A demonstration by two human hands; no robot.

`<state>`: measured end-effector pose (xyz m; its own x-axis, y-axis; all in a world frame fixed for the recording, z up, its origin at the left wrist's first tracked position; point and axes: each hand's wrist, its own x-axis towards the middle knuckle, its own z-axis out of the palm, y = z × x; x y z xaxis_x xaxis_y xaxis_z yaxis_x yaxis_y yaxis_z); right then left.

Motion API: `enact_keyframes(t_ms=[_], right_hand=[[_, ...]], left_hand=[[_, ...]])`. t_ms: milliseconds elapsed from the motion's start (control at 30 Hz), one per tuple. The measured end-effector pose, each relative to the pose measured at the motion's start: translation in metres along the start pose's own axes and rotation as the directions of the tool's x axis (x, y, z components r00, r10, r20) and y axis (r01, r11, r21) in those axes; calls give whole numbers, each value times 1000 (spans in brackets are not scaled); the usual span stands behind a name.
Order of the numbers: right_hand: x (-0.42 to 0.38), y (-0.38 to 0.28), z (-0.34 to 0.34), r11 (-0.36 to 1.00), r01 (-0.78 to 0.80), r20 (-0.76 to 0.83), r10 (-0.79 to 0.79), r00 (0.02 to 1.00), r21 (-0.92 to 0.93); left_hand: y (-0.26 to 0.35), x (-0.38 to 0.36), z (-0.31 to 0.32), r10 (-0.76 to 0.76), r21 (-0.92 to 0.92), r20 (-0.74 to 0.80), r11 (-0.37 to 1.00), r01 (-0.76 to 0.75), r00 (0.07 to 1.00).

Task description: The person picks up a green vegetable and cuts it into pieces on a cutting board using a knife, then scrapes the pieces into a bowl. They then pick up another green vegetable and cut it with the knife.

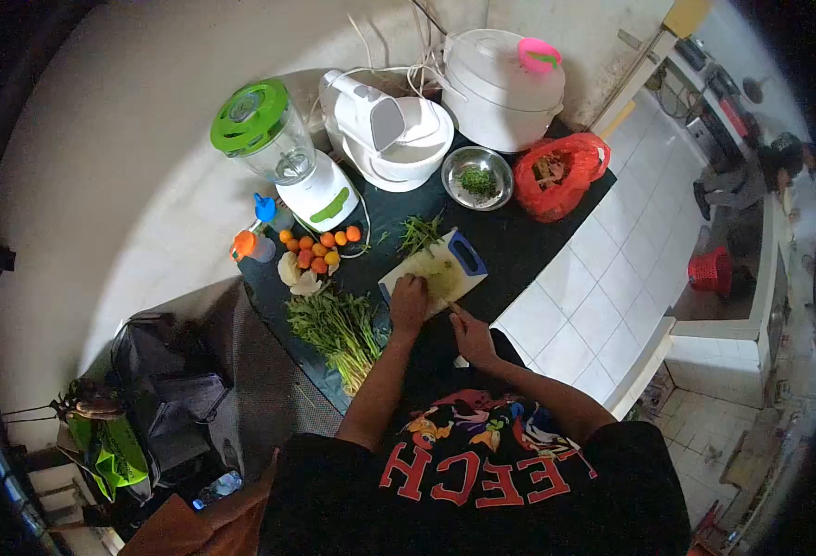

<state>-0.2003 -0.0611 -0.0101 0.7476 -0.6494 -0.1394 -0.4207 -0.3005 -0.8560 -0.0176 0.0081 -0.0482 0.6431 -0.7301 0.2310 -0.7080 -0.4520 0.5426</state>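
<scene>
On the dark counter (519, 243), directly ahead of the torso: white cutting board (434, 270), long axis running from near-left to far-right, blue handle end farthest away. Left hand (409, 303) pressed flat on near-left corner of board, fingers curled, apparently pinning something pale and green; exact contents too small to tell. Right hand (472, 337) just off near edge of board, closed around a thin knife (451, 309), blade angled up-left toward left hand. Hands close together but not touching; left hand nearer board centre. Loose cut greens (419, 232) at far-left edge of board. Bundle of leafy stems (338, 331) left of left hand, lying along counter edge. Beyond: small orange tomatoes (320, 248), green-lidded blender (283, 153), white stand mixer (385, 130), steel bowl of chopped greens (477, 178), red plastic bag (558, 173), white lidded pot (502, 88). Right of counter: white tiled floor (602, 287), red basket (710, 270) well apart. Left of counter: dark bags against pale wall.
</scene>
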Motion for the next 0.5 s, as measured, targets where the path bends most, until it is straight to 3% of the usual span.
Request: enact_keyframes(t_ms=[200,300,367,433,500], right_hand=[[1,-1,5,996,-88,66,89,994,-19],[4,13,12,998,49,-42,-50,998,-30],[8,-5,4,992,-118,47,120,992,-48],[16,-5,3,989,-128,77,133,988,-68],[21,-3,2,987,-134,104,143,984,-89]], left_hand=[[-8,5,2,25,-2,22,1000,-25,999],[0,8,-2,-15,-2,7,1000,15,1000],[-2,9,1,-13,11,23,1000,12,1000],[-5,7,5,-8,24,38,1000,7,999],[-6,5,8,20,-31,-41,999,-21,999]])
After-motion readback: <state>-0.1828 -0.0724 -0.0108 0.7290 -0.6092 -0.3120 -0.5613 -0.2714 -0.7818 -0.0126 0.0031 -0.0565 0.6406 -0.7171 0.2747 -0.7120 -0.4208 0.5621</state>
